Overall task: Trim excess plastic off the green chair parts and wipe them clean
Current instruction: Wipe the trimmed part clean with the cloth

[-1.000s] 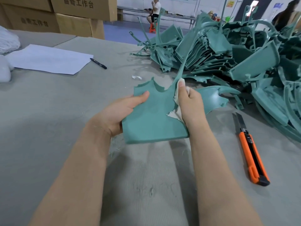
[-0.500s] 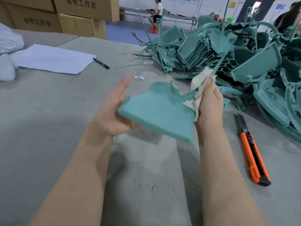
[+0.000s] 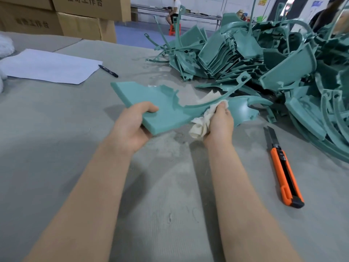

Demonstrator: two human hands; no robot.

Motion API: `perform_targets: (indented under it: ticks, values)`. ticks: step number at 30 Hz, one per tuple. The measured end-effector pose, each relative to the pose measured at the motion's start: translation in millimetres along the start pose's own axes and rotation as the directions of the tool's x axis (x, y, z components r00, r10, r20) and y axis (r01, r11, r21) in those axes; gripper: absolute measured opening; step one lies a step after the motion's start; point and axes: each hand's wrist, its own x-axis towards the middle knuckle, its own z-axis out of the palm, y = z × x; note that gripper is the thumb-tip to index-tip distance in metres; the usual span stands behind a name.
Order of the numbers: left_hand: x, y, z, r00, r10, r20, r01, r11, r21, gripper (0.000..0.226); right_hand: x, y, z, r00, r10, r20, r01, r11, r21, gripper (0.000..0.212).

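My left hand [image 3: 132, 125] grips the near corner of a flat green chair part [image 3: 162, 108], thumb on top, holding it nearly level above the grey table. From that part a long thin curved arm [image 3: 236, 86] reaches right toward the pile. My right hand [image 3: 220, 121] holds a crumpled white cloth [image 3: 202, 123] bunched against the base of that arm. An orange utility knife [image 3: 285, 176], blade out, lies on the table to the right of my right forearm.
A big heap of green chair parts [image 3: 273, 59] fills the right and far side of the grey felt table [image 3: 56, 148]. A white paper sheet [image 3: 49, 67] and black pen [image 3: 108, 71] lie far left. Cardboard boxes [image 3: 85, 17] stand behind; a person sits in the background.
The green part has been turned from upright to lying flat and swung left. My left hand shifted from an open palm to a grip on its corner. The cloth hand dropped lower.
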Motion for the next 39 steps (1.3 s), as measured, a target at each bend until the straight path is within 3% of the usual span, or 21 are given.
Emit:
perform_targets:
  ticks: [2, 4, 7, 13, 17, 21, 23, 26, 28, 30, 32, 34, 36, 39]
  values:
    - [-2, 4, -5, 0.999, -0.032, 0.027, 0.033, 0.999, -0.013, 0.025, 1, -4, -2, 0.998, 0.018, 0.065, -0.031, 0.978, 0.206, 0.024]
    - [-3, 8, -9, 0.997, -0.063, 0.048, 0.064, 0.998, -0.01, 0.024, 2, -7, -4, 0.992, -0.01, 0.128, -0.025, 0.962, 0.274, 0.03]
    - [-3, 12, -15, 0.993, -0.096, 0.075, 0.096, 0.995, 0.009, 0.022, -1, -8, -2, 0.987, -0.123, 0.105, 0.106, 0.982, 0.157, 0.02]
    - [-7, 6, -11, 0.978, -0.188, 0.087, 0.183, 0.981, 0.065, 0.029, 9, -10, -2, 0.919, -0.387, -0.07, 0.369, 0.911, -0.185, 0.036]
    - [-7, 7, -12, 0.984, -0.166, 0.06, 0.164, 0.985, 0.047, 0.028, 20, -3, -11, 0.888, -0.457, -0.048, 0.392, 0.808, -0.44, 0.046]
    - [-5, 11, -17, 0.991, -0.134, 0.024, 0.134, 0.991, 0.0, 0.021, 18, 0, -13, 0.878, -0.478, 0.0, 0.401, 0.738, -0.542, 0.051]
    - [-5, 11, -17, 0.993, -0.113, 0.025, 0.113, 0.994, -0.003, 0.021, 15, 0, -12, 0.898, -0.438, -0.05, 0.378, 0.824, -0.423, 0.047]
    - [-6, 12, -16, 0.998, -0.066, 0.012, 0.066, 0.998, 0.005, 0.022, 16, -11, -18, 0.971, -0.2, -0.13, 0.205, 0.978, 0.024, 0.037]
    - [-6, 12, -16, 0.998, -0.047, -0.029, 0.047, 0.999, 0.026, 0.026, 18, -20, -25, 0.987, -0.149, -0.062, 0.161, 0.937, 0.311, 0.03]
    - [-5, 13, -16, 0.997, -0.028, -0.072, 0.031, 0.999, 0.042, 0.029, 19, -25, -28, 0.984, -0.175, -0.025, 0.167, 0.872, 0.46, 0.028]
    - [-4, 14, -16, 0.995, -0.007, -0.095, 0.012, 0.999, 0.051, 0.03, 15, -28, -26, 0.971, -0.239, -0.016, 0.226, 0.894, 0.386, 0.039]
    - [-4, 14, -17, 0.995, 0.01, -0.098, -0.002, 0.997, 0.081, 0.033, 14, -27, -23, 0.937, -0.349, 0.023, 0.342, 0.927, 0.152, 0.047]
    - [-4, 14, -19, 0.998, 0.006, -0.069, 0.003, 0.991, 0.136, 0.035, 14, -24, -20, 0.903, -0.422, 0.078, 0.426, 0.905, -0.027, 0.05]
    - [-4, 16, -23, 1.0, -0.025, -0.018, 0.028, 0.979, 0.203, 0.035, 14, -20, -21, 0.867, -0.487, 0.103, 0.498, 0.853, -0.158, 0.051]
